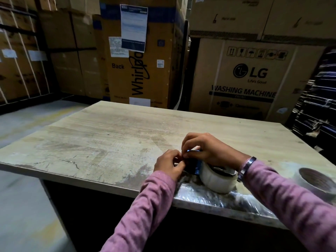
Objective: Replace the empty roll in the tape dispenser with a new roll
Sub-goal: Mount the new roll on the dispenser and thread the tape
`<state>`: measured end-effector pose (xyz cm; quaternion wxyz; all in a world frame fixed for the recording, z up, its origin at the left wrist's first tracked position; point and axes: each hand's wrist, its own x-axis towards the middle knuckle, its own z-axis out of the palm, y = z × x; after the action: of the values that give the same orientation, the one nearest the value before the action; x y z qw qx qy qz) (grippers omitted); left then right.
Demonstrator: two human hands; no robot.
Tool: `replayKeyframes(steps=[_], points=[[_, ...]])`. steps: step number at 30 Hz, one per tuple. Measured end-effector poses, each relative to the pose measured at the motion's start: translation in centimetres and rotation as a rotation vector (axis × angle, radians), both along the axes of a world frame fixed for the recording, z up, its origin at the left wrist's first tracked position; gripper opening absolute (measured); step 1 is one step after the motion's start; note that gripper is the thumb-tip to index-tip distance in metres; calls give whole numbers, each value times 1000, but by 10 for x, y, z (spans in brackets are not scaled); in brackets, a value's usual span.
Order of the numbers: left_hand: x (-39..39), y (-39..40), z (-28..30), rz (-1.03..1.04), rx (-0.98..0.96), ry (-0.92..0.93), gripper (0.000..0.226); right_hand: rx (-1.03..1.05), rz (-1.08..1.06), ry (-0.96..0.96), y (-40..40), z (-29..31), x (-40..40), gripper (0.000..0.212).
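Observation:
A blue and black tape dispenser (pixel 195 165) lies on the table near its front edge, with a thick whitish roll of tape (pixel 216 179) mounted on it. My right hand (pixel 209 150) curls over the dispenser's front end, fingers pinched at the blue part. From the left, my left hand (pixel 168 165) grips the same front end, fingertips meeting those of the right. The hands hide most of the dispenser. A second roll (pixel 314 180) with a brown cardboard core lies flat at the right, partly behind my right sleeve.
The worn wooden table (pixel 109 142) has crinkled clear film (pixel 209 197) along its front edge under the dispenser. Big cardboard appliance boxes (pixel 245 77) stand behind the table, and stacked flat cartons (pixel 318 106) rise at the right. Concrete floor lies to the left.

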<state>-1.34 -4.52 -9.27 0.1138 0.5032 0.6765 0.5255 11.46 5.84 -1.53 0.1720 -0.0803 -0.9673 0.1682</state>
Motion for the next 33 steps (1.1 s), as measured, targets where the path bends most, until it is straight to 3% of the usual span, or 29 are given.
replayKeyframes(steps=[3,8,33], points=[[1,-2,2,-26,7,15,7,-129,-143,121,-4,5,8,9],[3,-3,1,-30,9,32,14,-90,-454,237,-12,-8,39,11],[11,-1,4,67,-82,200,13,97,-739,99,-41,-24,13,13]])
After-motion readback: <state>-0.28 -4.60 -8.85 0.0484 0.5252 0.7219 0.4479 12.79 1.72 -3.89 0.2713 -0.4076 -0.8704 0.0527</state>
